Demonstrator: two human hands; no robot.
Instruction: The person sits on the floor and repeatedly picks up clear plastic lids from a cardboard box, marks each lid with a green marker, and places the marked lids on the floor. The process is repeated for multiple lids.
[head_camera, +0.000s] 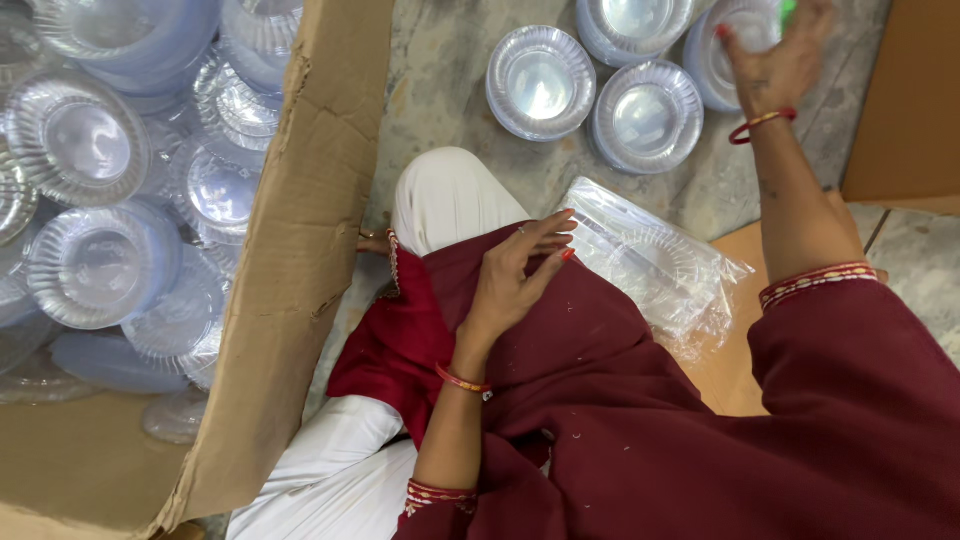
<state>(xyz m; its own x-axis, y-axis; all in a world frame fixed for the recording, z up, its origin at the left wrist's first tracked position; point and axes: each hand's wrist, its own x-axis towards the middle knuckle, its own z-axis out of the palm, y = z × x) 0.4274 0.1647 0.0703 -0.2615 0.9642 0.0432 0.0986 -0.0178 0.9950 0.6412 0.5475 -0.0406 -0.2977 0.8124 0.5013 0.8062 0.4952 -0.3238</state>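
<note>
Four stacks of clear, ribbed disposable plates sit on the grey stone floor ahead of a seated person in a maroon tunic and white trousers. One plate stack (540, 82) stands at centre, a second plate stack (648, 117) just beside it, and two more, a far plate stack (630, 22) and a corner plate stack (722, 50), lie along the top edge. The right hand (775, 62), a red bangle at the wrist, reaches out over the corner stack with fingers spread and loose; whether it touches the plates cannot be told. The left hand (520, 275) rests on the lap, fingers relaxed and gripping nothing, its tips just beside a clear plastic bag of plates (655, 265) that lies flat and crinkled against the knee, partly on a sheet of brown cardboard (735, 330). To the left, a large open cardboard box (305, 230) holds many more loose plates (95, 265), tumbled at all angles.
</note>
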